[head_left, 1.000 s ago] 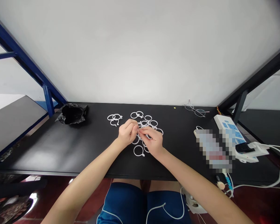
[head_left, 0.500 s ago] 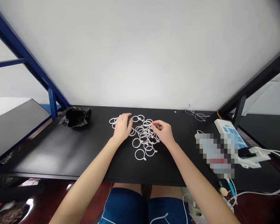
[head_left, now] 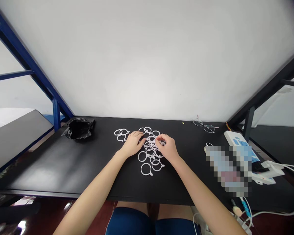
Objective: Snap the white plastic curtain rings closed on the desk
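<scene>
Many white curtain rings [head_left: 142, 156], each with a small eyelet, lie in an overlapping heap on the black tabletop [head_left: 88, 163]. My left hand [head_left: 133, 144] rests at the heap's left side, fingers stretched and thumb apart, holding nothing; its fingertips are beside the upper rings. On the heap's right side my right hand [head_left: 168, 147] is closed in a pinch at the rim of a white curtain ring [head_left: 152, 139]; its fingers partly cover the rings there. A separate small cluster of rings [head_left: 122, 134] lies left of my left hand.
A crumpled black plastic bag [head_left: 79, 128], mouth open, stands at the back left. Eyeglasses [head_left: 209, 128] lie at the back right. A white power strip [head_left: 231, 135], a blurred-out phone-like object [head_left: 222, 169] and cables [head_left: 271, 212] occupy the right side. A wall [head_left: 147, 65] rises behind.
My left hand has shifted right, uncovering the small ring cluster. My right hand has moved slightly left over the heap, still pinching. The view has tilted up a little.
</scene>
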A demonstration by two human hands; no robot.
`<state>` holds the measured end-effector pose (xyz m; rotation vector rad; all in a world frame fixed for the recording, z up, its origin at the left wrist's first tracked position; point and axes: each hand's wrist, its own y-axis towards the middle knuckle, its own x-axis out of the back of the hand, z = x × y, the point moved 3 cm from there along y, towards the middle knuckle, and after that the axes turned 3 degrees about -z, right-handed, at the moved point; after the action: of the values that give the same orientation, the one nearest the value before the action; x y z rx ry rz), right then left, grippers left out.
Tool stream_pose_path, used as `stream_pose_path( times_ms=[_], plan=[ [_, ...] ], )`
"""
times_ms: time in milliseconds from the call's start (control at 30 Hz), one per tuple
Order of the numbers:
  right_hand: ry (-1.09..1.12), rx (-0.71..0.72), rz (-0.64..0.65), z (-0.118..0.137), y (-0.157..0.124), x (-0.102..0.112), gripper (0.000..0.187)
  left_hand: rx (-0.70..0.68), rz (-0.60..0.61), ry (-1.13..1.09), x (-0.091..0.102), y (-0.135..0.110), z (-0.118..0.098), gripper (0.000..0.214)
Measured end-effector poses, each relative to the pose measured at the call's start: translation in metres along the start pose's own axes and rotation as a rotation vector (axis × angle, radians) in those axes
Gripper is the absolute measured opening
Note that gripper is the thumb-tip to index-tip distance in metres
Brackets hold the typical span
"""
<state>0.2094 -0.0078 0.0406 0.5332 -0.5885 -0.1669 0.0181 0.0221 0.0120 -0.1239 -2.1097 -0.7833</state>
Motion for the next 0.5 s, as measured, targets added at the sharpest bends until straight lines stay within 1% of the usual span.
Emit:
stream_pose_path(
  times_ms=[67, 167, 333, 400, 500],
  plan=[
    [0.004, 0.013, -0.021, 0.001, 0.000, 0.001, 0.008, -0.020, -0.008, -0.018, 0.002, 0.001, -0.002, 0.033],
    [0.018, 0.025, -0.042, 0.002, 0.001, 0.002, 0.008, -0.013, -0.013, -0.030, 0.006, 0.001, -0.005, 0.032],
    [0.050, 0.031, -0.077, 0.005, 0.001, 0.005, 0.011, 0.069, -0.085, -0.086, 0.011, 0.003, -0.002, 0.019],
    [0.059, 0.035, -0.088, 0.007, 0.001, 0.006, 0.012, 0.117, -0.111, -0.136, 0.013, 0.004, 0.002, 0.019],
    [0.071, 0.039, -0.092, 0.009, 0.001, 0.006, 0.013, 0.151, -0.108, -0.176, 0.013, 0.006, 0.008, 0.023]
  ],
)
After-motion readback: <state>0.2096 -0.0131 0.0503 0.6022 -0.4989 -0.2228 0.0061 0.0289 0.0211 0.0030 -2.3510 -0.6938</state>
